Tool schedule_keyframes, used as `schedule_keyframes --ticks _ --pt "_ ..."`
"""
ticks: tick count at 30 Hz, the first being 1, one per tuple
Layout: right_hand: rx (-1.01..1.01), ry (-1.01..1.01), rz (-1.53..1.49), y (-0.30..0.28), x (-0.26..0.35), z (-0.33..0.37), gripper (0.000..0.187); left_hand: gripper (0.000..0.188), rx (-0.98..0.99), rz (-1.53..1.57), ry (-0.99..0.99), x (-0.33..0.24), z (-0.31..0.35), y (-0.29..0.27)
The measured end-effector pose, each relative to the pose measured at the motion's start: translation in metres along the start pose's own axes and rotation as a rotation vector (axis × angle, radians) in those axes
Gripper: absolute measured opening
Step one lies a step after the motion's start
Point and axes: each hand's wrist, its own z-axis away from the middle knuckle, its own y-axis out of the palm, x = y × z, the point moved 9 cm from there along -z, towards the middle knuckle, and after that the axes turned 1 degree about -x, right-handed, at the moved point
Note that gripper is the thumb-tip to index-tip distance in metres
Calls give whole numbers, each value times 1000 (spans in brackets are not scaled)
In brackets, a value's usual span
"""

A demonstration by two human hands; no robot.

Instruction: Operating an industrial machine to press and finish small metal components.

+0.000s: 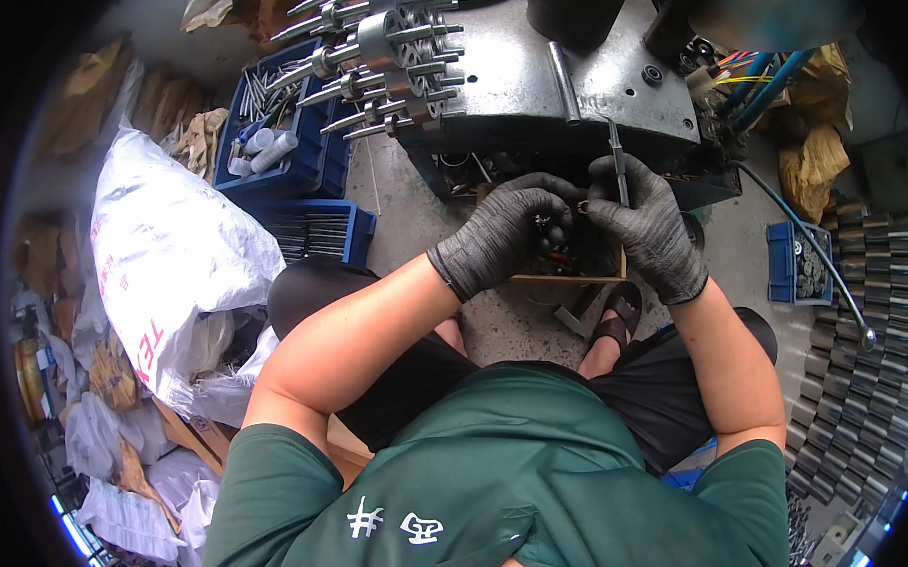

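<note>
Both hands wear dark grey gloves and meet in front of the metal machine bed. My right hand (644,212) is closed around a slim metal tool (619,168) with a narrow, pointed, slightly bent tip that points away from me. Its exact kind is unclear. A tiny shiny metal piece (582,207) shows between the fingertips of both hands. My left hand (507,232) has its fingers curled in and its thumb and forefinger together. What it grips is mostly hidden. Small shiny parts (547,230) show beneath its fingers; whether they lie in the palm or below cannot be told.
A steel rod (564,83) lies on the machine bed (506,57). Rotor shafts (381,46) are stacked at its left. Blue crates (314,138) and a white sack (173,253) stand left. At right are a small blue bin (801,261) and rows of metal cylinders (857,369).
</note>
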Motion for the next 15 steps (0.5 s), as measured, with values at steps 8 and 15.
schedule_keyframes --ticks 8,15 --pt "17 45 -108 1 -1 1 48 37 60 59 -42 4 2 15" --pt "-42 26 2 -2 -16 -4 43 33 12 -96 -12 4 -3 15"
